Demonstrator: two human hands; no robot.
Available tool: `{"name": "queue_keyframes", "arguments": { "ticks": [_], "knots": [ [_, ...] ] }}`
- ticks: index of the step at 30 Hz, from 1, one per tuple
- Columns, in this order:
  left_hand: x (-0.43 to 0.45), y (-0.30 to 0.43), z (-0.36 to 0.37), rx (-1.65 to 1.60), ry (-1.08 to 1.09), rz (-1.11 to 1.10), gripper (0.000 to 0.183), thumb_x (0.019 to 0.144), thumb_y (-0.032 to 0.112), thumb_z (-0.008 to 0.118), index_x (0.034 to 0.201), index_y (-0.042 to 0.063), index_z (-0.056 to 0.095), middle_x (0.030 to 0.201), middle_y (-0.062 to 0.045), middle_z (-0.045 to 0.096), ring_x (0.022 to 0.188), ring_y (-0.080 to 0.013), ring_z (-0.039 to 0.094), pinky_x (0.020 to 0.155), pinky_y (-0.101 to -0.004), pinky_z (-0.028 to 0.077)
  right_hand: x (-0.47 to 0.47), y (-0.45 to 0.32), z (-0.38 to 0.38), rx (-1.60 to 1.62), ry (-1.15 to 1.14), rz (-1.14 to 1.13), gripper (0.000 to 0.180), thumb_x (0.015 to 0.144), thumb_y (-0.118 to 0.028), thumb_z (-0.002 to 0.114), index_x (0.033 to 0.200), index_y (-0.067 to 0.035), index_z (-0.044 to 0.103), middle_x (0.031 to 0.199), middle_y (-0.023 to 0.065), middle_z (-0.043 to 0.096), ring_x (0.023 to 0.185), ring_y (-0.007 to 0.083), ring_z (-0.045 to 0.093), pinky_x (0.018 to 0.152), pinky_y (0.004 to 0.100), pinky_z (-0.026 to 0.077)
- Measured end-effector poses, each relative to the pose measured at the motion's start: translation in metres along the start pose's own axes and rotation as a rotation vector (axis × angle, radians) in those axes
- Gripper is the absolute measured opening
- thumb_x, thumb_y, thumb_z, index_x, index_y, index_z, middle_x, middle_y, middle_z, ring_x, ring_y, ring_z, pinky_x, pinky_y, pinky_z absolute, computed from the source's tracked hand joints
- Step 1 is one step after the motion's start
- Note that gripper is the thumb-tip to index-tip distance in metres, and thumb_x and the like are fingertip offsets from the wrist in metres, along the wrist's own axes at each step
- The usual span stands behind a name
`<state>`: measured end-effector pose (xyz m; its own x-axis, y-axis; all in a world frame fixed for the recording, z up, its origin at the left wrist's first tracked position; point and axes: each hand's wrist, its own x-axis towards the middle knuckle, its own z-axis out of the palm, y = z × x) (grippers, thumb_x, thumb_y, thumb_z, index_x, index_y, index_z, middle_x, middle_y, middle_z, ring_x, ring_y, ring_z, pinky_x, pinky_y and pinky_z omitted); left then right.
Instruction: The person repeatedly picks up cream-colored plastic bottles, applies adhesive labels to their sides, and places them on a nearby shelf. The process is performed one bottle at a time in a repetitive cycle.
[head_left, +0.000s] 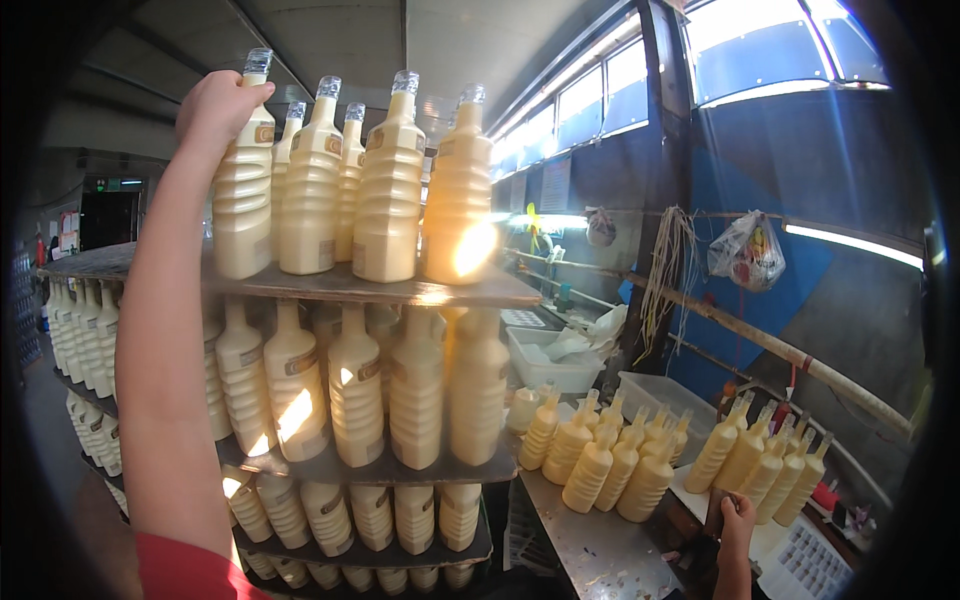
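My left hand (217, 109) reaches up and grips the neck of a cream-coloured ridged bottle (242, 195). This bottle is upright at the front edge of the top board (360, 289) of a stacked rack; I cannot tell whether its base touches. Clear wrap covers the bottle's mouth, and a small label sits on its shoulder. To its right stand similar bottles, among them a front one (309, 199) and another (388, 195); sunlight falls on the bottle at the right end (459, 180). My right hand is out of view.
Lower boards (367, 476) carry rows of like bottles. At right, a metal table (570, 540) holds grouped bottles (622, 450), with white plastic bins (555, 367) behind. Another person's hand (739, 510) holds a small dark thing there. A pipe rail (757, 326) and hanging strings (667, 270) line the wall.
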<state>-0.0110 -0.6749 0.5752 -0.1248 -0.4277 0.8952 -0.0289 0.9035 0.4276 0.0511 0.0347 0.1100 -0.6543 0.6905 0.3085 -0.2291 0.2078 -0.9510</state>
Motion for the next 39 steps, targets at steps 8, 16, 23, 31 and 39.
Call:
{"name": "queue_keyframes", "arguments": {
  "ticks": [8,16,23,31,39],
  "knots": [
    [0.028,-0.023,0.052,-0.016,-0.137,-0.024,0.045,0.082,0.048,0.072,0.101,0.008,0.075,0.106,-0.014,0.074,0.101,-0.0326,0.07,0.085,-0.0433,0.053,0.005,0.025,-0.005,-0.041,0.02,0.0,0.022,0.097,-0.017,0.063,0.11,0.001,0.063,0.081,0.003,0.062,0.054,0.0102,0.055,0.041,0.0249,0.04],
    [0.01,-0.016,0.058,0.138,0.186,0.003,0.065,0.089,0.054,0.062,0.143,0.018,0.054,0.137,-0.013,0.062,0.126,-0.0314,0.058,0.103,-0.0455,0.048,-0.007,0.031,-0.006,-0.069,0.026,-0.081,0.024,0.095,-0.014,0.063,0.111,0.004,0.067,0.093,0.0074,0.068,0.078,0.0137,0.064,0.068,0.0268,0.051],
    [-0.165,0.083,0.027,-0.771,0.384,0.619,0.046,0.098,0.03,0.065,0.133,0.001,0.063,0.134,-0.012,0.064,0.121,-0.0201,0.06,0.104,-0.0335,0.046,-0.03,0.0,0.0,-0.069,0.065,0.098,0.03,0.099,-0.02,0.063,0.121,0.0,0.066,0.098,0.0049,0.068,0.081,0.012,0.063,0.068,0.0265,0.051],
    [-0.472,0.24,0.105,-1.368,-0.7,0.581,0.039,0.081,0.008,0.072,0.118,0.002,0.063,0.121,-0.015,0.063,0.11,-0.026,0.061,0.094,-0.0361,0.049,-0.093,-0.035,-0.042,0.09,0.071,0.209,0.032,0.101,-0.01,0.054,0.132,-0.003,0.06,0.104,-0.0005,0.066,0.09,0.008,0.061,0.077,0.0241,0.051],
    [-0.655,0.397,0.199,-1.469,-1.409,0.132,0.07,0.085,0.01,0.076,0.146,0.004,0.042,0.132,-0.017,0.057,0.124,-0.027,0.056,0.103,-0.0378,0.047,-0.163,-0.023,-0.105,0.176,0.193,0.353,0.028,0.099,-0.002,0.054,0.126,-0.001,0.06,0.106,0.0097,0.069,0.091,0.0161,0.068,0.078,0.0293,0.057]
  ]
}}
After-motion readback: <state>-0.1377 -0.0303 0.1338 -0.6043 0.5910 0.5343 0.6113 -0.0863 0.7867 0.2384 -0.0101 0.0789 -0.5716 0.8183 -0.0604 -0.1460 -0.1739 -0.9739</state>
